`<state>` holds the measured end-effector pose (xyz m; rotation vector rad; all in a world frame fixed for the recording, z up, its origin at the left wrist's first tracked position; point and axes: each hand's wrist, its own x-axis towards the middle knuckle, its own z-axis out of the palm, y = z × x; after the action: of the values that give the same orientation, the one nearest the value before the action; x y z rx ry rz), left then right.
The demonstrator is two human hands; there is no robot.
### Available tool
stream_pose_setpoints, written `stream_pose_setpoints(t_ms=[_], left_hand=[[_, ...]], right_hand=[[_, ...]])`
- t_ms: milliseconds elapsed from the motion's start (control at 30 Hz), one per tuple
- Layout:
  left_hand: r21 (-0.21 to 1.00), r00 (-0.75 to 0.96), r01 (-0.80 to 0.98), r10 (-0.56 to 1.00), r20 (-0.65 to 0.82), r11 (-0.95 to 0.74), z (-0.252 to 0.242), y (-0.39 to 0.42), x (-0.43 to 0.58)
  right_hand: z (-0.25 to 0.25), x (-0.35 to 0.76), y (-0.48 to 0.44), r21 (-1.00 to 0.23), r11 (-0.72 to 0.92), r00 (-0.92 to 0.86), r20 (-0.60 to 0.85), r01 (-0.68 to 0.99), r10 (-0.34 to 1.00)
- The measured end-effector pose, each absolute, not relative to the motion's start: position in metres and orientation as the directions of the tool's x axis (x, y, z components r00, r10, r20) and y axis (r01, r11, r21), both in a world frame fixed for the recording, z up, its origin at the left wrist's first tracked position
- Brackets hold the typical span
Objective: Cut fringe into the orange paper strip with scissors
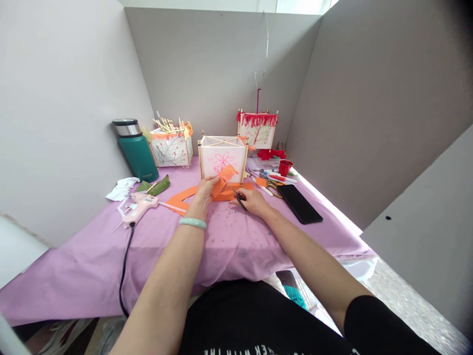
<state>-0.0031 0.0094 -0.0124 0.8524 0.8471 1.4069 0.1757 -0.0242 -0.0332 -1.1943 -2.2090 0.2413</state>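
Note:
My left hand (207, 191) pinches a strip of orange paper (226, 175) whose upper edge is cut into a fringe. In my right hand (253, 201) are black-handled scissors (240, 198), their blades at the fringed paper. Just behind my hands stands a square lantern (223, 155) with wooden corner sticks, white sides and a pink flower drawing. More orange paper (181, 199) lies curved on the cloth under and beside my left hand. Small orange scraps lie on the cloth near the scissors.
On the left are a hot glue gun (140, 207), green leaves (158, 186), and a teal bottle (136, 153). Behind stand a stick-filled lantern (170, 150) and a red-fringed lantern (257, 132). A phone (300, 203), red cup (285, 168) and markers lie right. Grey panels enclose the purple-covered table.

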Motion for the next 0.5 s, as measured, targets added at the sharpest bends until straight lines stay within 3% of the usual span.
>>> stream_pose_setpoints(t_ms=[500], left_hand=[[0.894,-0.014,-0.447,0.999,-0.045,0.034,-0.0083,0.0056,0.0008]], right_hand=[[-0.035,0.1757,-0.0246,-0.443,0.568,-0.391,0.431,0.694,0.814]])
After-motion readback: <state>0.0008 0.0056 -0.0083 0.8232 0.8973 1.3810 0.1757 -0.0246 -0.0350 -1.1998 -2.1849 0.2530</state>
